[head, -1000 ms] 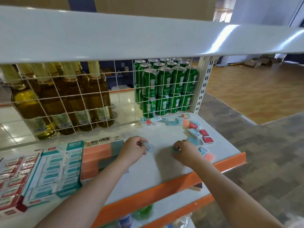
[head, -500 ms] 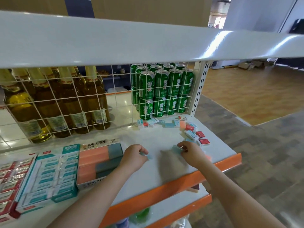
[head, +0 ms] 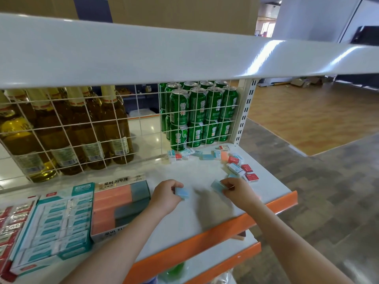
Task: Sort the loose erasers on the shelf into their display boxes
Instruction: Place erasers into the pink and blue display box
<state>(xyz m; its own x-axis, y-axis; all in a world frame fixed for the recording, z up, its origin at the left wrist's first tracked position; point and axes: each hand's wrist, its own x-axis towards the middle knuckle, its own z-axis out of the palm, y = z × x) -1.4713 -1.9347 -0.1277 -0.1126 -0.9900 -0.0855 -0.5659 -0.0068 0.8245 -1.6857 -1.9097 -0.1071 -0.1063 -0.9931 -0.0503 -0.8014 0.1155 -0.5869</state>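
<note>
While both forearms reached over the orange-edged shelf (head: 205, 212), each hand held one pale blue eraser. Left hand (head: 166, 194): fingers curled, grip pinching a light blue eraser (head: 182, 194) just above the shelf surface, a little right of the orange-and-grey display box (head: 121, 203). Right hand (head: 238, 192): fingers curled, grip pinching a second blue eraser (head: 217, 185) by its near end; motion blur, so contact with the shelf could not be told. Loose erasers (head: 235, 163), red, teal-and-white and orange, lay scattered at the back right of the shelf, near the wire grid (head: 196, 119). Teal display box (head: 59, 224) sat left of the orange one, touching it; red display box (head: 12, 222) at far left, cut by the frame. Behind the grid: green cans (head: 196, 111) stacked two high, amber bottles (head: 67, 128) to their left.
</note>
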